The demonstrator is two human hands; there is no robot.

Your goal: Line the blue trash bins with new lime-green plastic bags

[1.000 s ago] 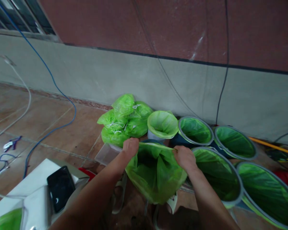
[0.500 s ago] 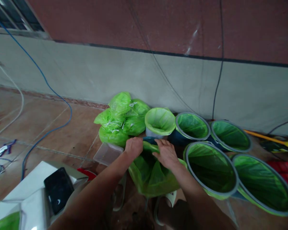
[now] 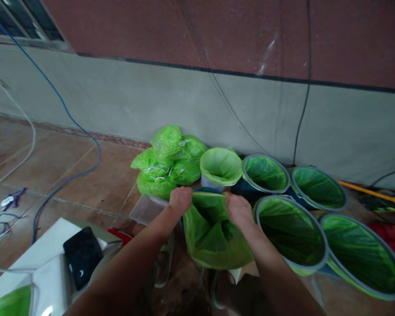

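Observation:
A green plastic bag [image 3: 217,252] hangs with its mouth spread wide between my hands. My left hand [image 3: 181,199] is closed on the left part of its far edge. On the right, my right hand [image 3: 237,208] grips the same edge, which is pulled straight between the two. A dark bin rim [image 3: 208,190] shows just behind this edge; most of that bin is hidden by the bag. To the right stands a bin [image 3: 291,232] lined with green plastic and topped by a grey ring.
More lined bins [image 3: 266,173] stand by the wall. Several tied green bags [image 3: 166,162] are piled at its foot. A clear plastic box [image 3: 145,210] lies left of my left hand. A phone [image 3: 82,256] rests on a white box [image 3: 52,250]. A blue cable [image 3: 69,177] crosses the floor.
My hands have moved apart along the bag's far edge, with the right hand turned knuckles up. The edge, folded before, is now stretched and the mouth is wider.

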